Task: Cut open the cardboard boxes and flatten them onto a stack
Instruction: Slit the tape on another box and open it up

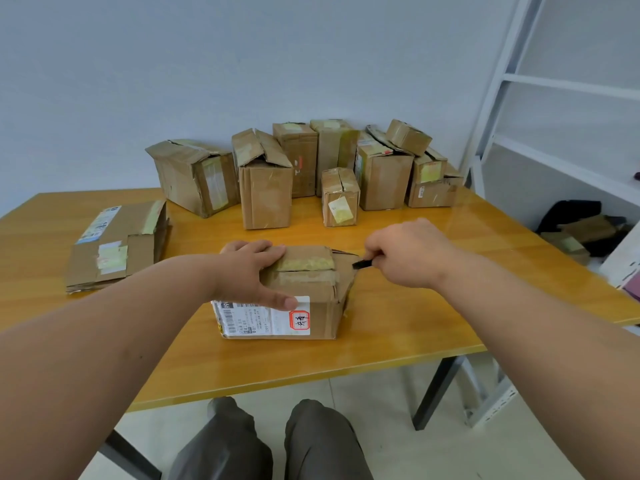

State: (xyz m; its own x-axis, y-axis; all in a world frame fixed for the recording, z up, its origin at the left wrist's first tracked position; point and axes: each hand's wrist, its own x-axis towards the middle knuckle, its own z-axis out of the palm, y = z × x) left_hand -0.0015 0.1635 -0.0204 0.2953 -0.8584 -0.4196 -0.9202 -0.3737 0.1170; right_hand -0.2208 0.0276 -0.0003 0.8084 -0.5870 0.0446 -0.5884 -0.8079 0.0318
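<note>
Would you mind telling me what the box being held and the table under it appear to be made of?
The box looks like plain brown cardboard, matte, with creased edges, yellowed tape and a paper label. The table has a glossy honey-coloured top that mirrors the boxes; it could be lacquered wood or laminate.

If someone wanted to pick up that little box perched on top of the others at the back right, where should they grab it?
Probably from above, across the small tilted box by its two opposite side faces. It sits high on the taller box, so its sides stand free, and it looks narrow enough for one hand.
</note>
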